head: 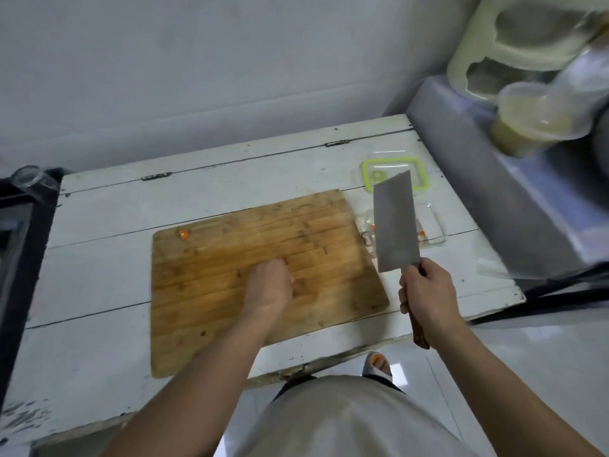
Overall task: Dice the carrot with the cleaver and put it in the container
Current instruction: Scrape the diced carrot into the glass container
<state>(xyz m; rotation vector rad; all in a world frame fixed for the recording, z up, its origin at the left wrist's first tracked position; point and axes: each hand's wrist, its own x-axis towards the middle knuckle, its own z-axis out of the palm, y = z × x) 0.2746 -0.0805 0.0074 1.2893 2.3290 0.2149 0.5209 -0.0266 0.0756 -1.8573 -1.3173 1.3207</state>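
My right hand (426, 290) grips the wooden handle of the cleaver (395, 222), whose broad blade is raised flat over the clear glass container (431, 222) to the right of the board. Orange carrot bits (421, 235) show in the container at the blade's edges. My left hand (272, 283) rests on the middle of the wooden cutting board (230, 258) with its fingers curled under; whether it holds anything is hidden. One small carrot piece (184, 234) lies near the board's far left corner.
The board lies on a worn white table (99, 291). The container's lid with a green seal (395, 173) sits behind the container. A raised grey counter (494, 192) with plastic tubs stands at the right; a dark appliance (19, 242) borders the left edge.
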